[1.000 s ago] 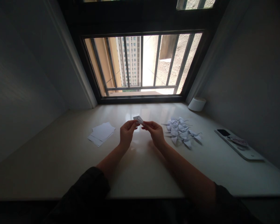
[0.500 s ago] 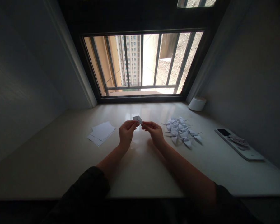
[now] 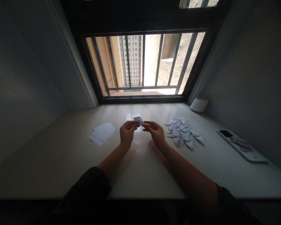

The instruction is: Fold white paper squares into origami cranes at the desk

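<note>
A small folded piece of white paper is held up between my two hands, above the pale sill. My left hand pinches its left lower edge between thumb and fingers. On the other side, my right hand grips the right lower corner with its fingertips. The paper has pointed corners and visible creases; its lower part is hidden behind the fingers. To the right of my right hand lies a pile of folded paper cranes. A few flat white paper sheets lie overlapping to the left of my left hand.
A phone with a ring-like grip on its back lies at the right. A white round object stands in the far right corner by the wall. Behind the sill is a dark-framed window with bars outside.
The view has shifted very slightly. Both hands stay at the folded paper, whose right side is turned a little, with the right fingertips slightly farther from the left ones.
</note>
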Available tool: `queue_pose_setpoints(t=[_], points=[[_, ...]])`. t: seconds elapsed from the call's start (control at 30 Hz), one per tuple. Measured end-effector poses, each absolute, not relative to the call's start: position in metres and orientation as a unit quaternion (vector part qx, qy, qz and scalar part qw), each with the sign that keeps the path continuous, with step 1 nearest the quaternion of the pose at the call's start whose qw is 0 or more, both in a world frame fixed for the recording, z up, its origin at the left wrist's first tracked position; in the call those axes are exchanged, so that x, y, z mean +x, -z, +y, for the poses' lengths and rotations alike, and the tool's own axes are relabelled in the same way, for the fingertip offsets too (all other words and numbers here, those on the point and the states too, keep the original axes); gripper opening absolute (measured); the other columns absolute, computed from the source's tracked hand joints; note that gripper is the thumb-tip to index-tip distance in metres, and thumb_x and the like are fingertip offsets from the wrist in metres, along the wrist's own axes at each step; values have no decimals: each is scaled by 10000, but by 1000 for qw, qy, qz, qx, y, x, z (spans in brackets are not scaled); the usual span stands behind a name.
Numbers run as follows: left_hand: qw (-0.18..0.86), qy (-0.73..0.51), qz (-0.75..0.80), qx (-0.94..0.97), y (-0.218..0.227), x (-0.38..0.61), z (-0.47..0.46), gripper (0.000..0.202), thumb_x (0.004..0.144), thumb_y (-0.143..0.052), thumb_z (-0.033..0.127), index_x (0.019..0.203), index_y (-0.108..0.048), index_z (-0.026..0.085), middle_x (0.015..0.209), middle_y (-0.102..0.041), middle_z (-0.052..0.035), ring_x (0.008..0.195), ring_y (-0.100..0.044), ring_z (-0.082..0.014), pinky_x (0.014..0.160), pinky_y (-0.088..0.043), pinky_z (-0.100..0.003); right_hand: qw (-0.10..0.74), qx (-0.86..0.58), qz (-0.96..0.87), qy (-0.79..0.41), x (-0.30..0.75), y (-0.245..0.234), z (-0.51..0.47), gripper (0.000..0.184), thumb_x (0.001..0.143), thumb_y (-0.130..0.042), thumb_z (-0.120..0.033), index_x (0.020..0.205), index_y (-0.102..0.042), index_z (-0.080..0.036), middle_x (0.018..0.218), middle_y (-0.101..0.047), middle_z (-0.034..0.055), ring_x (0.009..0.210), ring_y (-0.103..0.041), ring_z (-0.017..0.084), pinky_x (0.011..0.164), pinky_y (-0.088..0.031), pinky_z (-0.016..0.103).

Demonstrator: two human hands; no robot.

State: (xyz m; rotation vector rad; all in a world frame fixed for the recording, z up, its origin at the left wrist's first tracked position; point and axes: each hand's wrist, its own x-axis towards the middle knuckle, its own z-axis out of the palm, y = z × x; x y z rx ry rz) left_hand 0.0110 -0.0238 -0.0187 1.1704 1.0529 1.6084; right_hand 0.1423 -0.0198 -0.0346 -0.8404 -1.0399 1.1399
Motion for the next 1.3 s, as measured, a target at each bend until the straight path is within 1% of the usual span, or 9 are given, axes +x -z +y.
queue_pose_setpoints(t=[0.1, 0.37, 0.63, 0.73, 0.83, 0.9, 0.97, 1.07, 1.3], points=[[435, -647, 421, 463, 18, 11, -24, 253, 663, -720, 361, 806, -658, 161, 765, -709, -54, 747, -672, -201, 679, -476, -308, 636, -368, -456, -503, 142, 35, -19, 326, 613, -758, -379, 888, -694, -217, 751, -732, 24, 621, -663, 177, 679, -522, 354], [447, -652, 418, 448, 17, 13, -26, 268, 656, -728, 349, 818, -659, 148, 785, -713, -67, 744, -672, -198, 698, -482, -319, 644, -371, -452, -494, 142, 30, -22, 312, 586, -776, -372, 837, -710, -200, 709, -722, 29, 607, -654, 181, 672, -526, 365], [451, -649, 411, 455, 20, 12, -23, 268, 671, -720, 348, 822, -640, 141, 762, -710, -68, 740, -672, -191, 694, -478, -298, 646, -374, -436, -503, 142, 29, -23, 268, 573, -789, -342, 780, -705, -194, 671, -710, 15, 575, -624, 152, 632, -506, 318], [458, -634, 400, 478, 18, 11, -23, 324, 640, -747, 330, 877, -601, 164, 767, -712, -59, 763, -673, -195, 716, -480, -307, 650, -374, -427, -505, 142, 30, -22, 271, 567, -792, -341, 781, -704, -201, 669, -709, 11, 572, -627, 152, 634, -502, 316], [465, -638, 380, 481, 17, 12, -24, 427, 594, -781, 295, 911, -511, 199, 781, -716, -42, 768, -672, -193, 742, -481, -323, 651, -371, -430, -503, 143, 31, -22, 280, 565, -793, -349, 785, -703, -202, 653, -704, 8, 570, -631, 154, 642, -499, 320], [466, -640, 384, 475, 18, 12, -25, 468, 585, -786, 290, 917, -465, 212, 767, -714, -30, 751, -670, -188, 736, -477, -322, 650, -370, -434, -503, 143, 31, -22, 281, 567, -791, -356, 782, -703, -199, 644, -702, 10, 565, -632, 156, 641, -498, 322], [462, -634, 405, 470, 20, 11, -24, 487, 587, -785, 297, 940, -460, 213, 738, -707, -23, 727, -664, -183, 710, -468, -307, 648, -370, -435, -505, 142, 32, -22, 277, 569, -790, -357, 777, -701, -198, 653, -705, 15, 569, -635, 160, 639, -496, 322], [465, -619, 431, 463, 23, 10, -22, 484, 596, -776, 308, 961, -478, 201, 713, -697, -25, 728, -658, -185, 684, -450, -291, 648, -368, -433, -507, 143, 32, -22, 268, 573, -790, -346, 775, -697, -196, 666, -710, 18, 575, -635, 159, 633, -490, 312], [473, -627, 413, 461, 26, 11, -21, 418, 603, -766, 285, 899, -486, 197, 687, -691, -12, 721, -654, -179, 685, -422, -281, 651, -379, -434, -494, 143, 29, -22, 288, 554, -795, -349, 768, -683, -192, 595, -689, 6, 549, -625, 161, 622, -483, 311]])
